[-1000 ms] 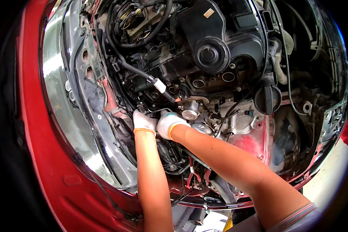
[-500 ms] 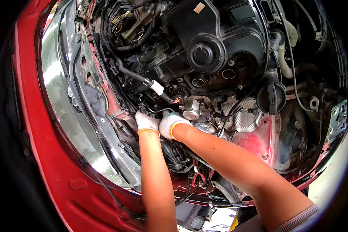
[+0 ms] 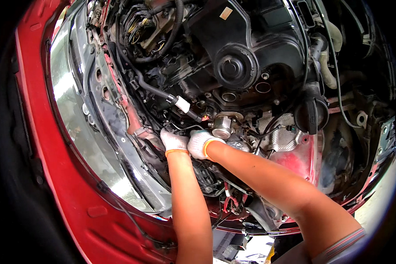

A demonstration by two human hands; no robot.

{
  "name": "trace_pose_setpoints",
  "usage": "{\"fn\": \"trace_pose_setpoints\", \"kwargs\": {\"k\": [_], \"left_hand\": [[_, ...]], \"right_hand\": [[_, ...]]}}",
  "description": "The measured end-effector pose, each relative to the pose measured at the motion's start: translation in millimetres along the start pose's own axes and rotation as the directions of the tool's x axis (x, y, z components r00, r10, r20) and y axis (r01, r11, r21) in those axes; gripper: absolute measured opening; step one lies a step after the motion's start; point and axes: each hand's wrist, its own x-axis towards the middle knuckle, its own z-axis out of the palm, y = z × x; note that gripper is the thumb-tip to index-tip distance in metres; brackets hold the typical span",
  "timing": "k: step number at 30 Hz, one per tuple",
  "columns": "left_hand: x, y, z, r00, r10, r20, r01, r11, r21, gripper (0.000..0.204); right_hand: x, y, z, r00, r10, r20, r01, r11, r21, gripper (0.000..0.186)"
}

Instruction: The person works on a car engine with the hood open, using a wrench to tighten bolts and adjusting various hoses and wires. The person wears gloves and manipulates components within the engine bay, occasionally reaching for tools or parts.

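Note:
My left hand (image 3: 174, 141) and my right hand (image 3: 203, 143), both in white knit gloves with orange cuffs, are side by side deep in a car's engine bay. The left one's fingers are hidden among black hoses and cables below a thin metal pipe (image 3: 187, 128). The right one is curled just left of a silver cylindrical metal part (image 3: 222, 127); what its fingers hold is hidden. Above them runs a ribbed black hose (image 3: 154, 90) with a white sleeve (image 3: 182, 104) and an orange connector (image 3: 205, 118) at its end.
A black engine cover (image 3: 264, 26) fills the top, with a black round cap (image 3: 311, 114) at right. A crinkled heat shield (image 3: 270, 130) is right of my hands. The windscreen (image 3: 75, 119) lies left, beside red bodywork (image 3: 37, 105). Red cables (image 3: 229, 198) hang below.
The view has shifted, so both hands and the engine sit slightly further right in the picture. Against the engine parts, my hands stay in nearly the same place.

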Motion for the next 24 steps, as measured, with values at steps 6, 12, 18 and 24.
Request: {"fn": "trace_pose_setpoints", "kwargs": {"k": [6,12,18,24], "left_hand": [[-14.6,2.4,27.7,0.993,-0.038,-0.115,0.028,0.996,-0.087,0.058],[1.1,0.3,5.7,0.999,-0.014,-0.029,0.010,0.993,-0.115,0.057],[0.7,-1.9,11.5,0.997,-0.073,-0.021,0.067,0.972,-0.227,0.056],[-6.4,-2.9,27.5,0.997,-0.054,-0.046,0.042,0.971,-0.237,0.058]], "right_hand": [[-18.3,-14.9,-7.7,0.987,0.141,-0.081,-0.142,0.990,-0.001,0.035],[-9.2,-13.7,-10.0,0.998,0.021,0.062,-0.012,0.990,-0.137,0.031],[15.4,15.5,22.7,0.999,0.019,-0.036,-0.023,0.994,-0.105,0.033],[25.6,28.1,32.1,0.996,0.016,-0.091,-0.029,0.988,-0.151,0.031]]}}
